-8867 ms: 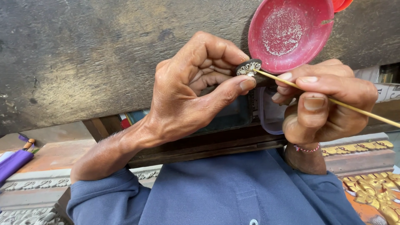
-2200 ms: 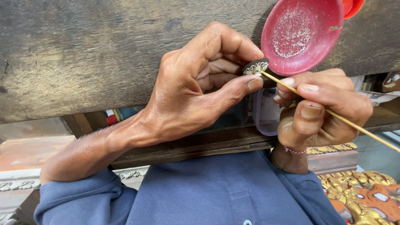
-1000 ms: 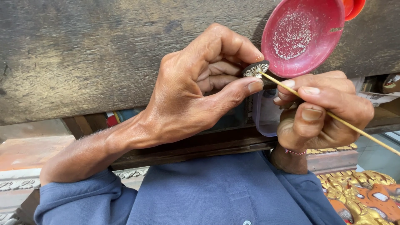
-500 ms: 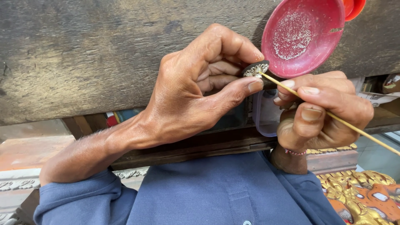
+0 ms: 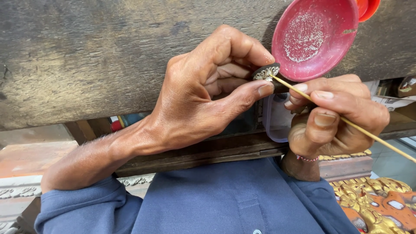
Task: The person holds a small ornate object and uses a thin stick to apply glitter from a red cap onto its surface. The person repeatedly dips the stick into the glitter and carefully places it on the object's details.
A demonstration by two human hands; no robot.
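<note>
- Weathered grey wood makes up the workbench [image 5: 86, 65] that fills the view in front of you.
- Your blue shirt [image 5: 225, 203] sits below it.
- A red plastic dish [image 5: 314, 37] dusted with fine glitter rests against the bench, just above your fingers.
- Your left hand [image 5: 203, 95] pinches a small dark ornament [image 5: 265, 72] between thumb and forefinger.
- Your right hand [image 5: 333, 115] grips a thin wooden stick [image 5: 346, 122], its tip touching the ornament.

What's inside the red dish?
A patch of fine pale glittery grains clings to the inside of the red dish. Its lower edge is hidden behind the right hand.
</note>
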